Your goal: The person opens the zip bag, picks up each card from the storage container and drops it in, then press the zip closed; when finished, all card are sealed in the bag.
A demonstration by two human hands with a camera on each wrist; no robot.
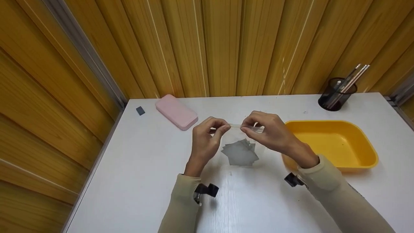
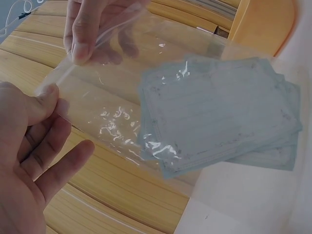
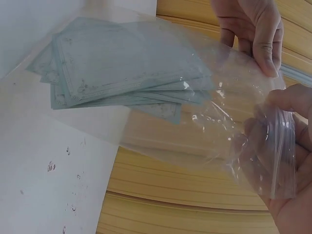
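Both hands hold up a clear zip bag (image 2: 114,131) by its top edge. Inside it lies a loose stack of pale blue-grey paper cards (image 1: 241,153), fanned unevenly toward the bottom of the bag. My left hand (image 1: 207,137) pinches one part of the zip edge between thumb and index finger. Close beside it, my right hand (image 1: 266,129) pinches the same edge, with the zip strip (image 3: 278,156) running across its fingers in the right wrist view. Faint printed lines and corner decorations show on the top card in the left wrist view.
A yellow tray (image 1: 372,158) stands to the right, partly behind the right forearm. At the back are a pink case (image 1: 176,111), a small dark block (image 1: 140,110) and a black mesh cup (image 1: 336,94) with pencils. Wood-patterned panels (image 1: 223,48) rise behind the white table (image 1: 129,181).
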